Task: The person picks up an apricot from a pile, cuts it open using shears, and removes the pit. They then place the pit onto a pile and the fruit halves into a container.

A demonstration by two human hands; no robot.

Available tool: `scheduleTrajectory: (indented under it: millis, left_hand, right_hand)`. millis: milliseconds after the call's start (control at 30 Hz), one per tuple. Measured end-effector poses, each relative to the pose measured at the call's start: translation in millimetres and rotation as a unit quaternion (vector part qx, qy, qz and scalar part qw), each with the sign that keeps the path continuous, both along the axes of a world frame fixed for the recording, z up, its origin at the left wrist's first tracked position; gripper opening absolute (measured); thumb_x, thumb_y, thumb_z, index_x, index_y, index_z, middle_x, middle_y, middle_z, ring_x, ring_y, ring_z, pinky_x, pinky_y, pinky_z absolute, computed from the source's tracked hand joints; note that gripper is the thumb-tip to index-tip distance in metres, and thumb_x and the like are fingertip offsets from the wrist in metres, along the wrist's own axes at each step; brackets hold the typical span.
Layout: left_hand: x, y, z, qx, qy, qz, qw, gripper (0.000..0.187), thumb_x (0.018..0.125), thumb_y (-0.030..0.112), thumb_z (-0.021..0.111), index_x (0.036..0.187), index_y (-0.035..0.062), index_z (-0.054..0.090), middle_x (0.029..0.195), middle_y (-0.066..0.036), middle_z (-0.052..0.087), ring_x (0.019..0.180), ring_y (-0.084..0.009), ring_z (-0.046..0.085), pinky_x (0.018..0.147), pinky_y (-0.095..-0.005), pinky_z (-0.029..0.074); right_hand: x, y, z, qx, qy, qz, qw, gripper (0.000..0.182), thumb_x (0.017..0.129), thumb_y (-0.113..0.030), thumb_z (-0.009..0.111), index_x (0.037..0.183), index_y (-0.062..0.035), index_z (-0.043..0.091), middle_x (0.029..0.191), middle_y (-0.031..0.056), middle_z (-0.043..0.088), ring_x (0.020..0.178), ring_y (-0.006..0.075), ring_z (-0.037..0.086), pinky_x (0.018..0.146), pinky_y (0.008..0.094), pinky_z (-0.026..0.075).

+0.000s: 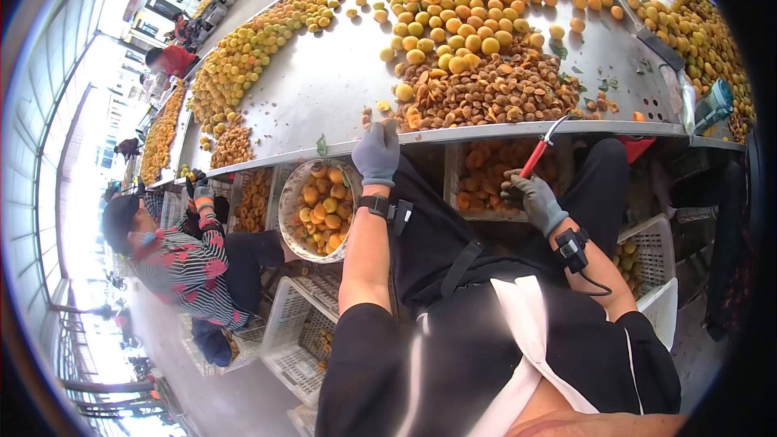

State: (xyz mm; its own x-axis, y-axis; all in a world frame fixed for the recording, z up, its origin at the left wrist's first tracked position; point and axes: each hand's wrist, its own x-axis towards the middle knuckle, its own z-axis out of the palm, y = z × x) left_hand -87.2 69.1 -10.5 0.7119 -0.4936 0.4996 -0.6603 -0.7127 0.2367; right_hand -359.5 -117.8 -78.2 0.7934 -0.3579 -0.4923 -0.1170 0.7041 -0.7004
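Note:
A grey glove covers my left hand (377, 154), which is at the front edge of the metal table (324, 89), its fingers bent together beside a few brown pits; what they hold, if anything, is hidden. My right hand (532, 199), also gloved, is closed on the red handle of a tool (536, 155) with a curved metal end, held over the table's edge. Between and beyond the hands lies a heap of brown pits (494, 89), with whole orange apricots (477, 20) behind it. Left of my left hand, a round white basin (285, 222) holds apricots.
Below the table edge, a crate (451, 170) holds orange halves. A co-worker (190, 263) in a patterned top sits at the left. White crates (283, 340) stand on the floor at the lower left, another (657, 247) at the right. A teal object (715, 103) lies at the table's right.

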Motion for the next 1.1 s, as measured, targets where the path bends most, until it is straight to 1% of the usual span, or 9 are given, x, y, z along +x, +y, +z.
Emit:
scheduleTrajectory:
  millis: [100,200,300,533,633,700,833,967,1100]
  left_hand:
    - [-1.5,0.2,1.7,-0.007,-0.012,0.019,1.000,0.018,0.092,0.027,0.059,0.093,0.0088,0.058,0.078,-0.011,0.067,0.066,-0.0347,0.064,0.055,-0.0400,0.049]
    - [-3.4,-4.0,6.1,-0.142,0.092,-0.013,0.986,0.041,0.089,0.034,0.060,0.124,0.0129,0.053,0.114,-0.017,0.064,0.101,-0.0343,0.064,0.081,-0.0396,0.052]
    - [0.3,-14.9,8.0,0.144,0.022,0.026,0.989,0.090,0.084,0.057,0.057,0.153,0.0210,0.013,0.160,-0.011,0.006,0.145,-0.0359,0.010,0.118,-0.0455,0.010]
    - [-5.7,-27.5,16.5,0.300,0.126,0.082,0.942,0.090,0.085,0.059,0.054,0.153,0.0200,0.011,0.159,-0.013,0.006,0.145,-0.0346,0.012,0.117,-0.0447,0.014]
    - [14.6,-18.5,-18.3,0.124,0.009,0.009,0.992,0.074,0.088,0.050,0.056,0.148,0.0172,0.029,0.153,-0.018,0.025,0.138,-0.0384,0.029,0.112,-0.0437,0.027]
    - [13.9,-14.5,-9.9,-0.078,-0.006,-0.057,0.995,0.038,0.091,0.037,0.057,0.118,0.0105,0.057,0.118,-0.022,0.058,0.106,-0.0395,0.057,0.086,-0.0435,0.048]
    - [1.1,-6.0,-5.1,-0.114,-0.010,0.052,0.992,0.031,0.092,0.030,0.057,0.071,0.0064,0.057,0.061,-0.017,0.057,0.060,-0.0395,0.057,0.052,-0.0459,0.043]
    - [-2.8,-2.9,-3.0,-0.108,-0.011,0.043,0.993,0.033,0.092,0.029,0.056,0.069,0.0064,0.057,0.061,-0.018,0.057,0.059,-0.0396,0.057,0.052,-0.0460,0.043]
    - [8.9,-4.8,-6.6,-0.103,0.000,0.010,0.995,0.028,0.092,0.034,0.054,0.100,0.0079,0.059,0.094,-0.020,0.061,0.088,-0.0388,0.058,0.074,-0.0441,0.046]
  right_hand:
    - [0.2,1.1,1.1,-0.002,0.000,0.001,1.000,0.020,0.096,-0.019,0.056,0.112,-0.0077,0.055,0.093,0.0064,0.064,0.084,0.0173,0.065,0.075,0.0323,0.054]
    - [0.6,1.7,1.5,-0.010,0.000,0.002,1.000,0.020,0.096,-0.019,0.056,0.112,-0.0075,0.056,0.093,0.0067,0.064,0.084,0.0175,0.065,0.076,0.0324,0.054]
    - [0.3,2.1,1.1,-0.011,0.001,0.003,1.000,0.020,0.096,-0.019,0.056,0.112,-0.0074,0.056,0.093,0.0068,0.064,0.083,0.0176,0.065,0.075,0.0320,0.054]
    - [0.2,1.3,1.0,-0.003,0.012,0.003,1.000,0.018,0.095,-0.017,0.058,0.110,-0.0076,0.057,0.090,0.0064,0.065,0.080,0.0172,0.065,0.073,0.0322,0.054]
    - [0.7,0.8,-0.6,-0.009,0.000,-0.003,1.000,0.017,0.095,-0.017,0.057,0.110,-0.0077,0.057,0.091,0.0063,0.065,0.079,0.0166,0.064,0.073,0.0321,0.054]
    - [1.5,0.7,0.2,-0.020,0.004,-0.006,1.000,0.017,0.095,-0.016,0.056,0.110,-0.0079,0.057,0.090,0.0059,0.065,0.079,0.0159,0.064,0.073,0.0315,0.054]
    - [1.5,-0.5,-3.5,-0.020,0.004,0.016,1.000,0.020,0.096,-0.018,0.054,0.114,-0.0088,0.055,0.092,0.0047,0.065,0.080,0.0164,0.064,0.073,0.0315,0.053]
    - [1.4,1.6,3.5,-0.022,0.006,0.015,1.000,0.017,0.095,-0.015,0.055,0.111,-0.0078,0.058,0.089,0.0047,0.065,0.077,0.0142,0.064,0.071,0.0287,0.053]
    - [2.3,1.6,3.1,-0.024,0.004,0.012,1.000,0.017,0.095,-0.015,0.055,0.111,-0.0080,0.058,0.089,0.0044,0.066,0.077,0.0138,0.064,0.071,0.0283,0.053]
